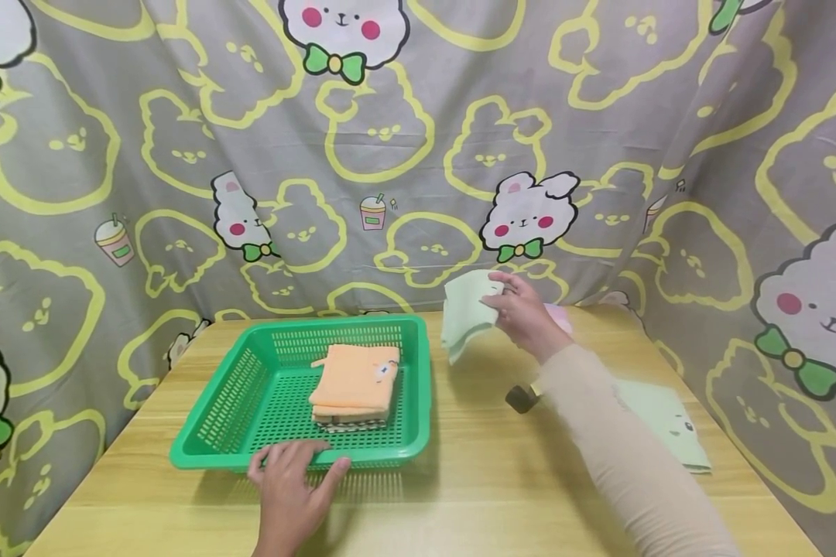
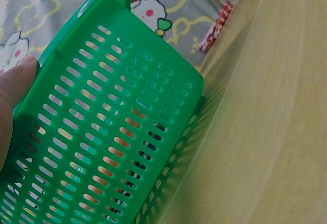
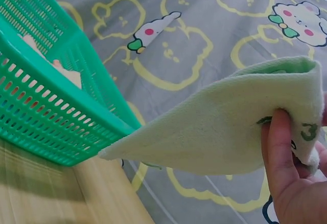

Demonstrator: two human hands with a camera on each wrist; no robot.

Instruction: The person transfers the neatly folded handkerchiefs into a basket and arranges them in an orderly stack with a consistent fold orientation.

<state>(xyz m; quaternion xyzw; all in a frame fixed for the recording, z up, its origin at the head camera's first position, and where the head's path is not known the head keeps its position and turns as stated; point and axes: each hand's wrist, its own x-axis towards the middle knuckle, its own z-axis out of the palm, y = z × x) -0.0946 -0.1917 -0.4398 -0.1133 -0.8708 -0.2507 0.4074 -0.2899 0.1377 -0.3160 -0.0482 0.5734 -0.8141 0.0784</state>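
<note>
Head view: the right hand pinches a pale green cloth by one edge, fingers nearly closed, so it hangs right of the green basket; the left hand grips the basket's near side, fingers curled, probably for steadiness.

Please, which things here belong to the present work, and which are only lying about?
Job in hand, it seems:
pale green cloth, pinched in the right hand
green basket, gripped by the left hand
folded cloths inside it

Just lying about, apparently:
second pale green cloth, on the table
pink thing, partly hidden
</note>
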